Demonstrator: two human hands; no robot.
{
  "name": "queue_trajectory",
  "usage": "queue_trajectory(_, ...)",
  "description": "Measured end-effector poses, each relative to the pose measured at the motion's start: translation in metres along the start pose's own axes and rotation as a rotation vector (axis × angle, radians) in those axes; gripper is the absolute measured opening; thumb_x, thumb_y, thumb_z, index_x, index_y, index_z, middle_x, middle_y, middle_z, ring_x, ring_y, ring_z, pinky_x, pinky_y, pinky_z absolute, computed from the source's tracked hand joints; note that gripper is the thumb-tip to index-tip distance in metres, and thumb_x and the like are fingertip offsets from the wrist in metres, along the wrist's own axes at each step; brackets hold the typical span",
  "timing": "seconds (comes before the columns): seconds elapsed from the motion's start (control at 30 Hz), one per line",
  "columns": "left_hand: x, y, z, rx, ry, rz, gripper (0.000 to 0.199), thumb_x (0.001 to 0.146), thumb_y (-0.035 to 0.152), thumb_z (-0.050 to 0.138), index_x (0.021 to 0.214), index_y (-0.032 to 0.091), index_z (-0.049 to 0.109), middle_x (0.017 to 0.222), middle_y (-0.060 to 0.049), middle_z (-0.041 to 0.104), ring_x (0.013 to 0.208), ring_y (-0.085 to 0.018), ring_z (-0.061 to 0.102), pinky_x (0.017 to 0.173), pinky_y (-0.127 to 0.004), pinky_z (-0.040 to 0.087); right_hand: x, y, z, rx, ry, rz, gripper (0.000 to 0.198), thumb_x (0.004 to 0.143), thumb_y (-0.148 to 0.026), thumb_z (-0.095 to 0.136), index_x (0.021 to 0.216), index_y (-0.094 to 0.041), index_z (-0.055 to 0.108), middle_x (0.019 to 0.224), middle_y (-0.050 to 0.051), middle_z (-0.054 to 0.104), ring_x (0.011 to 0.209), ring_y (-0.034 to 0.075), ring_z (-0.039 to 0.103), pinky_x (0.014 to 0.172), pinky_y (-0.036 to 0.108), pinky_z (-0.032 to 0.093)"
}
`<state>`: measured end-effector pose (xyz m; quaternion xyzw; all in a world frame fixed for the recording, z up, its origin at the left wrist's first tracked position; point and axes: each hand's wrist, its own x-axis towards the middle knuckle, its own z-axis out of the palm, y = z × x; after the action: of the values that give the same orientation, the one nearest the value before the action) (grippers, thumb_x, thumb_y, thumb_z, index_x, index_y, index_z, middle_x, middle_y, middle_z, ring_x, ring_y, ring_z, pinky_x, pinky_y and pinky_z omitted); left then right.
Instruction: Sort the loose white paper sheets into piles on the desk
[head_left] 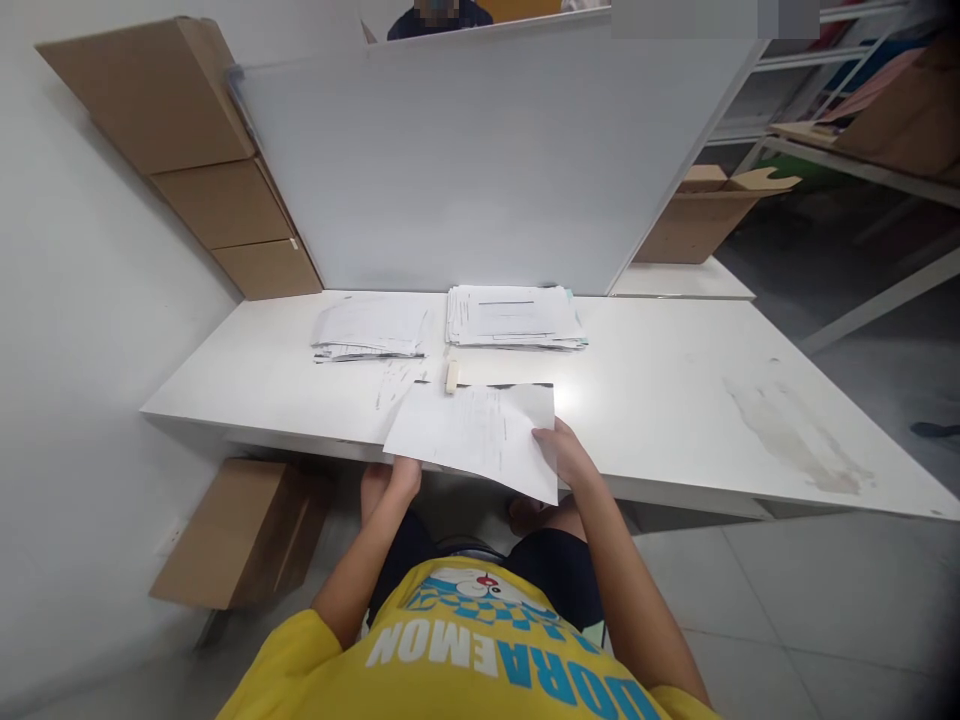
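A white printed sheet of paper [480, 425] spans both my hands, over the desk's front edge. My right hand [561, 452] is closed on its right side, thumb on top. At the lower left edge, my left hand [403, 478] holds the sheet from below, its fingertips hidden under the paper. Against the sheet's far edge stands a small cream block [451, 376] that looks like an eraser. Beyond lie two stacks of paper: a loose left stack [371, 328] and a thicker right stack [517, 315].
The white desk [660, 400] has grey smudges at its right. A pale partition [480, 170] rises behind it. Cardboard boxes [202, 200] are piled at the left, another box [232, 530] sits below, and an open carton [690, 220] stands back right. A person [442, 18] is beyond the partition.
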<state>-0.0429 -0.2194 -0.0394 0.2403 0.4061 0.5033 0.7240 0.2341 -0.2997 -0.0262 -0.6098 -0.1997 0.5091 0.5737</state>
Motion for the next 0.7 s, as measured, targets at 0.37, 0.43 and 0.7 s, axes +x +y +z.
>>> queue_trajectory(0.37, 0.065, 0.071, 0.026, 0.198, -0.233, -0.209, 0.040, 0.088, 0.034, 0.060, 0.121, 0.010, 0.066, 0.099, -0.010, 0.076, 0.104, -0.031, 0.068, 0.097, -0.041, 0.052, 0.011, 0.001, 0.010, -0.159, 0.109, -0.053, 0.050, 0.055, -0.030, 0.056, 0.104, -0.019, 0.063, 0.096, 0.008, 0.071, 0.085, 0.028, 0.064, 0.073, 0.035, 0.050)
queue_trajectory(0.43, 0.073, 0.075, 0.029, 0.235, -0.259, -0.227, 0.039, 0.087, 0.033, 0.062, 0.119, 0.011, 0.067, 0.096, -0.009, 0.076, 0.101, -0.031, 0.070, 0.094, -0.041, 0.053, 0.011, 0.002, 0.010, -0.165, 0.106, -0.065, 0.052, 0.056, -0.030, 0.056, 0.106, -0.018, 0.064, 0.101, 0.009, 0.071, 0.087, 0.029, 0.065, 0.074, 0.035, 0.051)
queue_trajectory(0.7, 0.092, 0.070, 0.037, 0.263, -0.211, -0.227, 0.034, 0.081, 0.029, 0.064, 0.107, 0.009, 0.071, 0.091, -0.012, 0.076, 0.101, -0.032, 0.069, 0.091, -0.041, 0.054, 0.007, 0.002, 0.011, -0.219, 0.122, -0.111, 0.052, 0.057, -0.025, 0.053, 0.107, -0.018, 0.068, 0.099, 0.009, 0.073, 0.088, 0.029, 0.066, 0.072, 0.035, 0.053)
